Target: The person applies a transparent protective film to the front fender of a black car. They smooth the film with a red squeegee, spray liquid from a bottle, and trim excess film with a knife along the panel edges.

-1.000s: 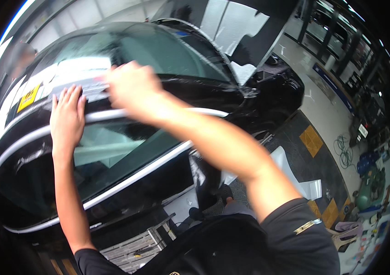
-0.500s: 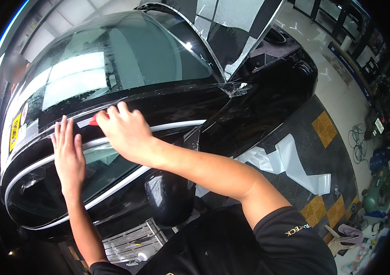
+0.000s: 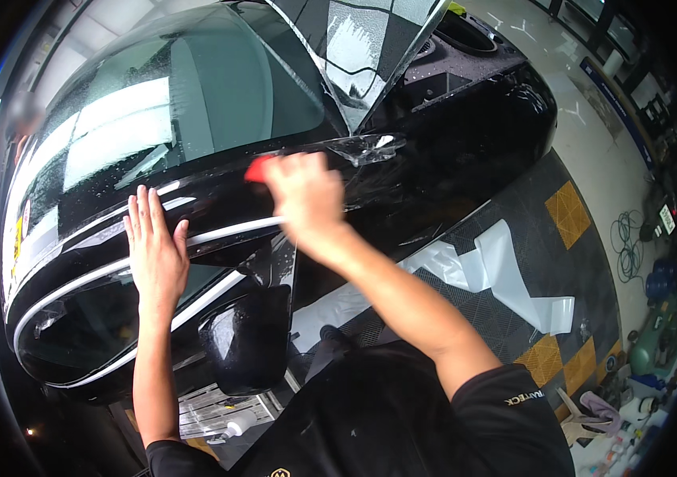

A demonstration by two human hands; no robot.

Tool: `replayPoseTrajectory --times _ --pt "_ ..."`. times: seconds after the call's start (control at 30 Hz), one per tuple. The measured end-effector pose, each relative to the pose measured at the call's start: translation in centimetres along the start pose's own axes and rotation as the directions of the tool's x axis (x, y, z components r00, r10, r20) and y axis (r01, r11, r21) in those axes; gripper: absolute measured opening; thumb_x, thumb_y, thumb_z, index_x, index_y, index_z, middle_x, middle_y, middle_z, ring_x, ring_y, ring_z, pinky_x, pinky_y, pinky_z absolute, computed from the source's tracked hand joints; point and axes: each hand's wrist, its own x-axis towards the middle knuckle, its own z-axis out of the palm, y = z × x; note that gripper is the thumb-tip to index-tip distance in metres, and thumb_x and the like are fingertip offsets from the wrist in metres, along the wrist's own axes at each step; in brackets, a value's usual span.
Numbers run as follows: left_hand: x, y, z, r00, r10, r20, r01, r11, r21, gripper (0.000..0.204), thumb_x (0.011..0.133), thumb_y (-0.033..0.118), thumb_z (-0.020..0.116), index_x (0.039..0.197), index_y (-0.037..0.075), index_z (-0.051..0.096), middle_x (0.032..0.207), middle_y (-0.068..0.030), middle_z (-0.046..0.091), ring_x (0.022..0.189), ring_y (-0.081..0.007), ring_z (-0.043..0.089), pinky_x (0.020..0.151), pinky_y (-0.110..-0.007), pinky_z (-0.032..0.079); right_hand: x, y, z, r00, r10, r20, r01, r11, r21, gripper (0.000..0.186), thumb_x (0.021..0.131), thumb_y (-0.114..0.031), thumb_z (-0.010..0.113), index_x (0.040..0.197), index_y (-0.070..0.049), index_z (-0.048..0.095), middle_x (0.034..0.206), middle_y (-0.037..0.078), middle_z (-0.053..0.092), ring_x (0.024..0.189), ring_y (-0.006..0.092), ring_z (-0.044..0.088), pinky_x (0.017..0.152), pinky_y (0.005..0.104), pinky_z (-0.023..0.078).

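A black car [image 3: 465, 143] fills the view, wet with droplets. My left hand [image 3: 154, 246] lies flat, fingers spread, on the black pillar beside the chrome window trim [image 3: 227, 232]. My right hand [image 3: 306, 195] grips a red squeegee [image 3: 259, 168] and presses it onto the pillar near the base of the windshield [image 3: 163, 111]. A clear film sheet [image 3: 370, 48] lifts off the body above my right hand. The black side mirror [image 3: 249, 340] hangs below my hands.
White backing sheets [image 3: 505, 270] lie on the dark tiled floor with yellow tiles [image 3: 567, 213]. A coiled hose [image 3: 628, 242], bottles and tools crowd the right edge. A white spray bottle [image 3: 235, 425] rests low by the door.
My right hand has slid the red squeegee rightward along the pillar toward the front of the car. The left hand stayed flat on the pillar. The view has shifted toward the hood.
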Motion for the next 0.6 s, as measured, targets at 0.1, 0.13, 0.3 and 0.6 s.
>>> replayPoseTrajectory --times 0.1,0.13,0.3,0.6 --pt "0.0 2.1 0.3 1.0 0.009 -0.03 -0.01 1.0 -0.026 0.08 0.114 0.039 0.058 0.173 -0.005 0.026 0.181 -0.0274 0.024 0.169 -0.0465 0.021 0.136 -0.059 0.021 0.0 3.3 -1.5 0.993 0.101 -0.054 -0.106 0.987 -0.119 0.023 0.095 -0.02 0.069 0.116 -0.01 0.069 0.107 0.008 0.07 0.105 0.0297 0.063 0.076 0.0471 0.053" --pt "0.2 3.3 0.6 1.0 0.008 -0.007 -0.008 0.999 -0.037 0.082 0.113 0.04 0.059 0.173 -0.005 0.025 0.181 -0.0274 0.023 0.169 -0.0472 0.02 0.136 -0.06 0.021 0.0 2.4 -2.4 0.999 0.037 0.036 -0.034 0.996 -0.086 0.024 0.094 -0.02 0.071 0.115 -0.01 0.068 0.107 0.008 0.068 0.105 0.0291 0.063 0.077 0.0459 0.053" --pt "-0.3 7.8 0.2 0.987 0.138 0.084 -0.127 0.984 -0.127 0.083 0.109 0.031 0.064 0.174 -0.003 0.024 0.183 -0.0243 0.022 0.17 -0.0457 0.016 0.136 -0.059 0.019 -3.6 0.3 1.6 0.99 -0.143 -0.02 0.144 0.985 0.096 0.038 0.086 -0.017 0.071 0.123 -0.009 0.068 0.106 0.007 0.065 0.104 0.0278 0.062 0.075 0.0442 0.052" --pt "1.2 14.1 2.4 0.942 0.336 0.001 -0.322 0.903 -0.285 0.085 0.104 0.03 0.071 0.172 -0.002 0.032 0.18 -0.0226 0.029 0.169 -0.0428 0.024 0.137 -0.056 0.022 -5.6 12.2 4.9 0.982 0.018 -0.188 -0.03 0.997 -0.065 0.05 0.091 -0.002 0.066 0.141 -0.01 0.073 0.141 0.013 0.067 0.139 0.0378 0.059 0.107 0.0517 0.055"
